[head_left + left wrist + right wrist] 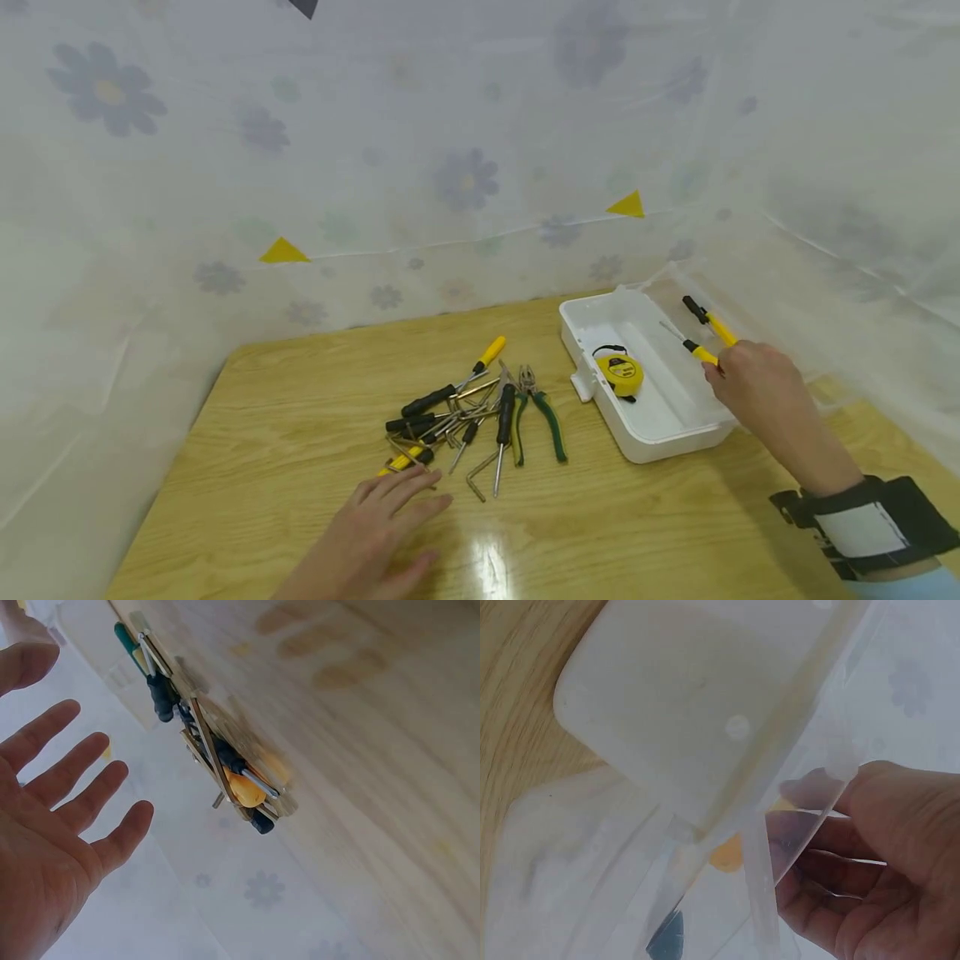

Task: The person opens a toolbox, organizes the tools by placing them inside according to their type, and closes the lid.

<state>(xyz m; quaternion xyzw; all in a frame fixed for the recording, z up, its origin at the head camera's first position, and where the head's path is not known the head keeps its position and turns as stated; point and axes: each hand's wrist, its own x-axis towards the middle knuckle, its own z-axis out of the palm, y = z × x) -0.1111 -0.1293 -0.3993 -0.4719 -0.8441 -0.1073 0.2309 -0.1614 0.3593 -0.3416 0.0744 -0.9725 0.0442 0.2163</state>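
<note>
My right hand grips a yellow-handled screwdriver above the right side of a white box, its shaft pointing up and left. Seen from the right wrist, the fingers are curled, partly behind the clear lid. Just beyond lies a yellow tool with a black end; its kind is unclear, and the hand hides its near end. A yellow tape measure sits inside the box. My left hand hovers with spread fingers beside a pile of screwdrivers and hex keys, holding nothing.
Green-handled pliers lie between the pile and the box. The box's clear lid hangs out at its right. A flower-patterned sheet encloses the wooden table at the back and sides.
</note>
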